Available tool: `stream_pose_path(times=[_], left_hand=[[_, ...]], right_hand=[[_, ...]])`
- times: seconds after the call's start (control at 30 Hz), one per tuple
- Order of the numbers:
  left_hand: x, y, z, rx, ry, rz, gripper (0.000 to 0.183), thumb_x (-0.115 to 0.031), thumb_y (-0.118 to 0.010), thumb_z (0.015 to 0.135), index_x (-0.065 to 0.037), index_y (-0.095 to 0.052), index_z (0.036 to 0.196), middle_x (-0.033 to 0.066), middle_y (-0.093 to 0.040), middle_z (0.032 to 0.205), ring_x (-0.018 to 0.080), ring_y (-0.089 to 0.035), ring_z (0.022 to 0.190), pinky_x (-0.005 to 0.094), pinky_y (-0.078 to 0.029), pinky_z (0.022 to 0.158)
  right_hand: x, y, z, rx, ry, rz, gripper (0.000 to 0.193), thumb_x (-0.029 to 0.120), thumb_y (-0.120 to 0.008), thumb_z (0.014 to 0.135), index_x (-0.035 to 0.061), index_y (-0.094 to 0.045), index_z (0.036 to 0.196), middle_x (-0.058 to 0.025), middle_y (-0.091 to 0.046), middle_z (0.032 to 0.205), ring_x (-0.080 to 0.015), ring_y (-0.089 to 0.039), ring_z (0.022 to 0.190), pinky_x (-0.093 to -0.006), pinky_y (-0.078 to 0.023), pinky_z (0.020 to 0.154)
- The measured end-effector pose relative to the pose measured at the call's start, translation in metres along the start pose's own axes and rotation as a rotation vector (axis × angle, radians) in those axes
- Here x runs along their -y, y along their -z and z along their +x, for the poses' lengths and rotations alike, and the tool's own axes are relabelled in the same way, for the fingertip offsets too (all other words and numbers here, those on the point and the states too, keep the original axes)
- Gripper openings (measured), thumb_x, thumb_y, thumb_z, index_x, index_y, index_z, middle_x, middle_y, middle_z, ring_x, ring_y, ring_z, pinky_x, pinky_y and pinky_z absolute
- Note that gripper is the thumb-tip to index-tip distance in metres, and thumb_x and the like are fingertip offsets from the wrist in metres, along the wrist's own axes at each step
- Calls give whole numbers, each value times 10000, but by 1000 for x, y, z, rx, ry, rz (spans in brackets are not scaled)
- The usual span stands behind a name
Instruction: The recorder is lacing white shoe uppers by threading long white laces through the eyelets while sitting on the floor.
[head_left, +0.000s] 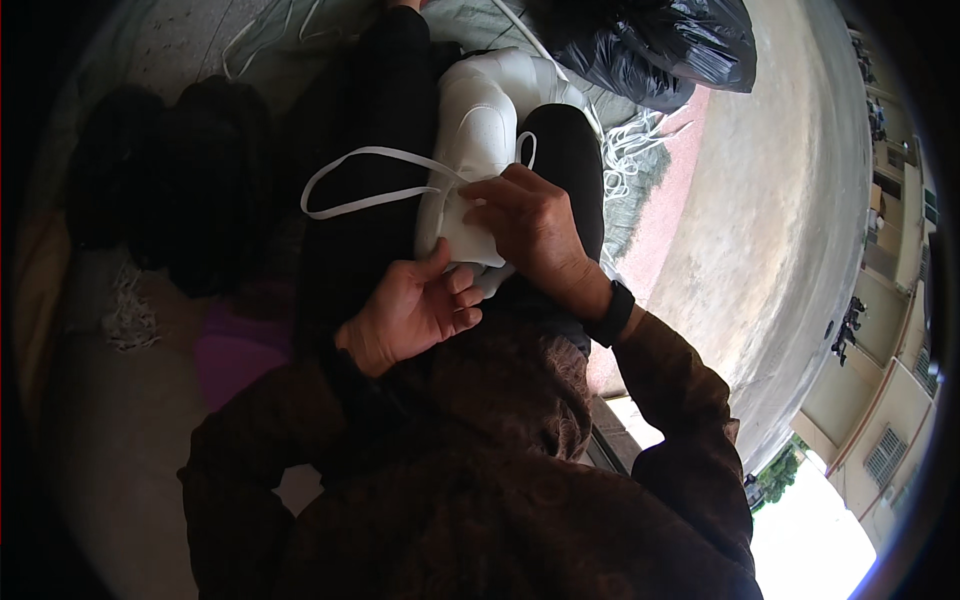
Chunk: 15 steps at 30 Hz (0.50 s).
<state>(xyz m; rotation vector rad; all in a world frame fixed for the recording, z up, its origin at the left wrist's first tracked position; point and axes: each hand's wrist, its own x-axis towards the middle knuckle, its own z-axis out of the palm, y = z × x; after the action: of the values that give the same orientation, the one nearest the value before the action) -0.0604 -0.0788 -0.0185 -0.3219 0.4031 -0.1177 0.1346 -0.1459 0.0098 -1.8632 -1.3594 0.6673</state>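
Observation:
Across my lap lies a white shoe (pixel 477 135), its narrower end toward me. A white lace (pixel 372 152) loops out from it to the left, over my dark trousers. My right hand (pixel 535 222) is over the shoe's right side, thumb and forefinger pinched where the lace meets the shoe. Below it, my left hand (pixel 405 312) has its thumb against the shoe's near left edge, the other fingers half curled by the opening. A smaller lace loop (pixel 527 148) sticks up on the right side. The fingertips of my right hand partly hide the lace.
More white shoe material (pixel 548 85) lies beyond my knee. Black plastic bags (pixel 690 45) stand at the far right, with a tangle of white laces (pixel 632 145) nearer. A dark bundle (pixel 215 185), another lace heap (pixel 130 315) and a purple item (pixel 240 355) are at left.

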Motion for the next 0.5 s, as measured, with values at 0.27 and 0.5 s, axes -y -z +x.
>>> stream_pose_path(times=[0.27, 0.5], left_hand=[[7, -67, -13, -430, -20, 186, 458, -360, -426, 1046, -8, -453, 1338, 21, -536, 878, 142, -508, 810, 318, -497, 751], [-20, -8, -34, -100, -87, 78, 257, -238, -436, 1044, -14, -560, 1062, -33, -402, 598, 72, -322, 494, 248, -283, 460]], right_hand=[[34, -7, -13, -4, 230, -302, 208, 102, -707, 738, 70, -692, 942, -20, -570, 781, -197, -618, 774, -313, -519, 632], [57, 3, -3, -24, 158, -68, 212, 69, -735, 762, 69, -660, 960, -72, -618, 974, -291, -626, 840, -396, -547, 751]])
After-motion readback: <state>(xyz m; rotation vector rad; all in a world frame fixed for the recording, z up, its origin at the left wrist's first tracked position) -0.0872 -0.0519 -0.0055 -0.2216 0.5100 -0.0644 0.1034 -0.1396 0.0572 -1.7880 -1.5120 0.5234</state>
